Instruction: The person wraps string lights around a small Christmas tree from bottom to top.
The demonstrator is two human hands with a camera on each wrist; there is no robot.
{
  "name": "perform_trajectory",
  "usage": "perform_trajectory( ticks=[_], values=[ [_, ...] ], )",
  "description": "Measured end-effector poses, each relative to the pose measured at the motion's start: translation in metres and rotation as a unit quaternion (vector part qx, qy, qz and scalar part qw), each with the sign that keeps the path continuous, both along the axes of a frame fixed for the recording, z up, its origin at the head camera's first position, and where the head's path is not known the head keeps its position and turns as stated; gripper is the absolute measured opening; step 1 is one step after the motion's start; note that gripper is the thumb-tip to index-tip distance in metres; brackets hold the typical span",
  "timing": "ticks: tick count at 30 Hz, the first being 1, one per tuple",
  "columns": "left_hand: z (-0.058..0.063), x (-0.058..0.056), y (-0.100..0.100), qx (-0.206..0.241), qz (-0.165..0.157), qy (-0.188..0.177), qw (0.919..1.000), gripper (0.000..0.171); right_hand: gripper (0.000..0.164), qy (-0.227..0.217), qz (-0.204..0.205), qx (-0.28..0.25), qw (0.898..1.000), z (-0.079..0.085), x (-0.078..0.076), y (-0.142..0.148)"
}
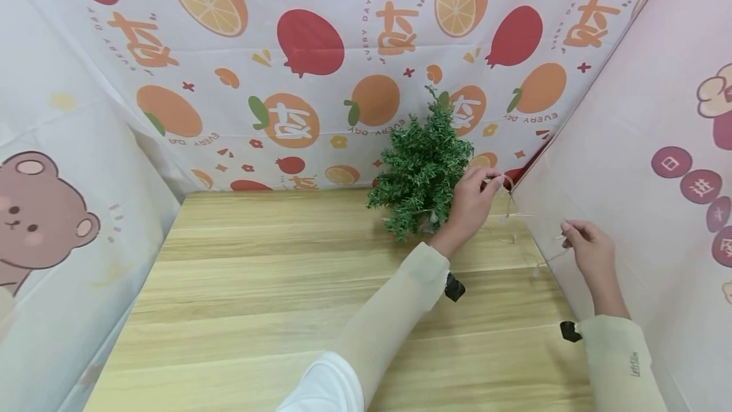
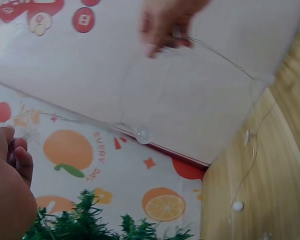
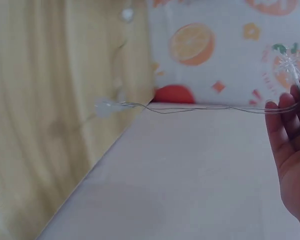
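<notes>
A string of fairy lights [image 2: 250, 172] on thin wire carries small clear ornaments, among them a round bulb [image 2: 142, 134] and a snowflake [image 3: 288, 64]. My left hand [image 1: 473, 199], beside the upper right of a small green artificial Christmas tree [image 1: 426, 157], pinches the wire between thumb and fingers. Farther right, my right hand [image 1: 591, 259] holds another part of the string near the right wall. Wire hangs between and below the two hands, with some of it low over the tabletop; in the head view it is faint. One clear ornament [image 1: 433, 216] shows among the tree's lower branches.
The wooden table [image 1: 274, 291] meets a fruit-printed cloth [image 1: 229, 81] at the back. A pale cloth wall [image 1: 640, 107] runs along the right, and a bear-printed cloth [image 1: 51, 208] hangs at the left. The tree stands near the table's back edge.
</notes>
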State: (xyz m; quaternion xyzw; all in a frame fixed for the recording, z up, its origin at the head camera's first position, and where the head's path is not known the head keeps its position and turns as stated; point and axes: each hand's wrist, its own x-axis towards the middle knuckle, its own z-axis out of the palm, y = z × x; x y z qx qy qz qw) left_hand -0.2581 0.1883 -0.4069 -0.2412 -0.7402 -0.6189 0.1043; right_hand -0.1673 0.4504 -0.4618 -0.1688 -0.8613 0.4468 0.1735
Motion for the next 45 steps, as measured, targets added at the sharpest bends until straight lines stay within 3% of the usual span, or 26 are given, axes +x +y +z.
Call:
perform_trajectory(
  ticks=[10,17,19,23,32,41,45],
  values=[
    [-0.02,0.003,0.012,-0.093,-0.011,0.008,0.9955,0.021,0.027,0.059,-0.033,-0.061,0.996,0.043,-0.004,-0.03],
    [-0.028,0.0,0.017,-0.124,-0.005,0.01,0.9922,0.025,0.018,0.105,-0.029,-0.133,0.985,0.067,-0.009,-0.045],
    [-0.029,-0.001,0.018,-0.127,-0.004,0.012,0.9918,0.027,0.019,0.123,-0.03,-0.162,0.979,0.074,-0.012,-0.048],
    [-0.032,-0.004,0.02,-0.137,0.011,0.018,0.9903,0.033,0.023,0.126,-0.034,-0.178,0.975,0.086,-0.018,-0.052],
    [-0.038,-0.003,0.017,-0.164,0.025,0.026,0.9858,0.045,0.018,0.146,-0.04,-0.198,0.969,0.093,-0.033,-0.057],
    [-0.038,-0.004,0.018,-0.157,0.016,0.034,0.9868,0.045,0.016,0.15,-0.036,-0.216,0.964,0.092,-0.042,-0.06],
    [-0.034,-0.005,0.023,-0.136,0.008,0.017,0.9905,0.042,0.017,0.147,-0.031,-0.211,0.966,0.092,-0.043,-0.064]
  ],
)
